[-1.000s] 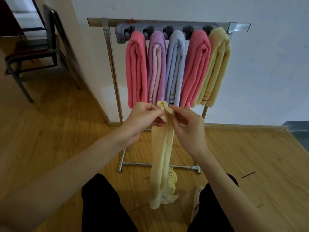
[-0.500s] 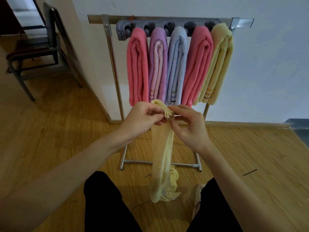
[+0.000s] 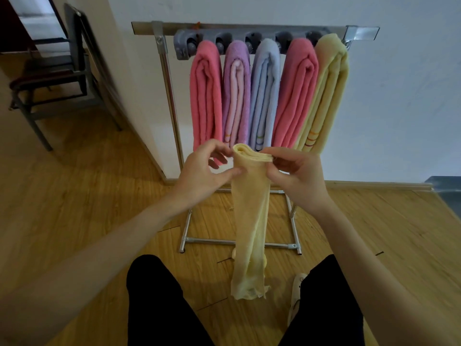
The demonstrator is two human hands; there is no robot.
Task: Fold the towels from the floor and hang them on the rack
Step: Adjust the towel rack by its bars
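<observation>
Up front, both hands hold a pale yellow towel (image 3: 250,221) folded into a long narrow strip, gripped at its top fold and hanging straight down between the person's knees. The right hand (image 3: 298,179) pinches the right end of the fold, fingers curled over the stacked layers and thumb beneath. The left hand (image 3: 203,173) is at the left end, thumb pressed against the strip just under the fold and fingers arched above it; whether those fingertips actually clamp the cloth is hard to make out, since the fold hides them. The strip's ragged lower edge hangs low between the black trouser legs (image 3: 159,303), in front of the wooden floor (image 3: 74,196); contact with the floor cannot be judged. Behind the hands stands a metal rack (image 3: 172,96) against a white wall (image 3: 399,96), with a grey hook bar (image 3: 182,46) along the top rail. Five folded towels hang there side by side, touching: pink (image 3: 205,96), purple (image 3: 237,96), light blue (image 3: 264,96), a second pink (image 3: 296,96), and yellow (image 3: 329,96) at the right end. The held fold sits just below their lower ends. A dark chair (image 3: 57,78) stands at the left by the wall corner, and a light shoe (image 3: 295,293) shows by the right leg.
</observation>
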